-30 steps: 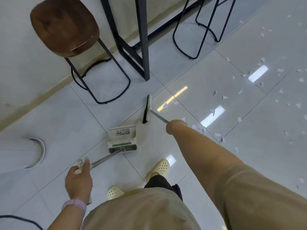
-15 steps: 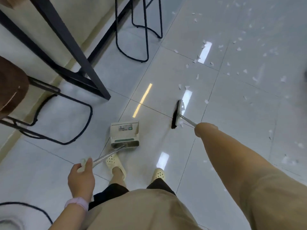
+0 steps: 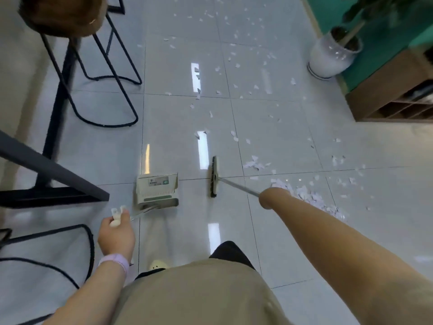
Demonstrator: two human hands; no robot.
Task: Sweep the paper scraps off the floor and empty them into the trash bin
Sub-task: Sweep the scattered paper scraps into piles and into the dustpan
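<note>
Seen from above, a person stands on a glossy pale grey tiled floor (image 3: pixel 293 242). At lower left of the frame, the left hand (image 3: pixel 116 235) curls its fingers round the white end of a thin metal handle that runs up to a cream plastic dustpan (image 3: pixel 157 191), which stands on the floor at centre, above and to the right of that hand. Just right of the dustpan, apart from it, lies the black-bristled cream broom head (image 3: pixel 213 177), its metal pole slanting down-right to the right hand (image 3: pixel 269 198). That hand points away from the camera, so its fingers are hidden and I cannot tell their hold. White paper scraps (image 3: pixel 304 195) lie heaped beside the right forearm and scattered towards the upper centre and right. A white plant pot (image 3: pixel 328 57) stands at upper right; black-framed stools (image 3: pixel 103 73) at upper left.
</note>
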